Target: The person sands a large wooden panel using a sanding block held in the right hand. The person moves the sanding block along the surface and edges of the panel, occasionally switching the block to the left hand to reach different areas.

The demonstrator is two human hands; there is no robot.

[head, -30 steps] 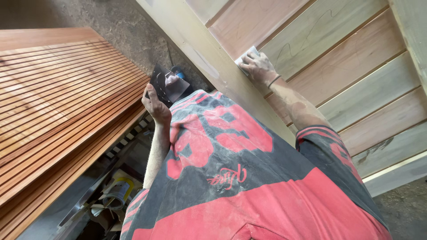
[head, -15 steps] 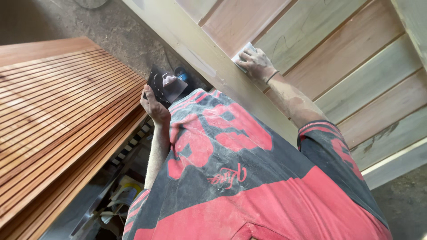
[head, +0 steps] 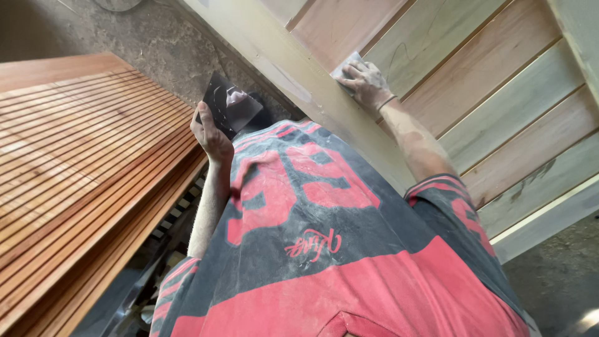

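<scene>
Small pale sanding pad (head: 345,64) flat against the plank door (head: 474,93); dark smeared flat scraper (head: 228,109) tilted, raised.

Dusty concrete floor (head: 143,37), stacked slatted reddish panels (head: 75,150)

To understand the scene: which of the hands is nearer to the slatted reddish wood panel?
Left. The left hand, holding a dark flat blade, hovers beside the slatted panel. The right hand presses a pad on the planked door, farther away.

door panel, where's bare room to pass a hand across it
The boards right of the right hand lie bare up to the pale frame. The slatted panel left of the left hand is bare too. It is crowded low between them, around the clutter.
</scene>
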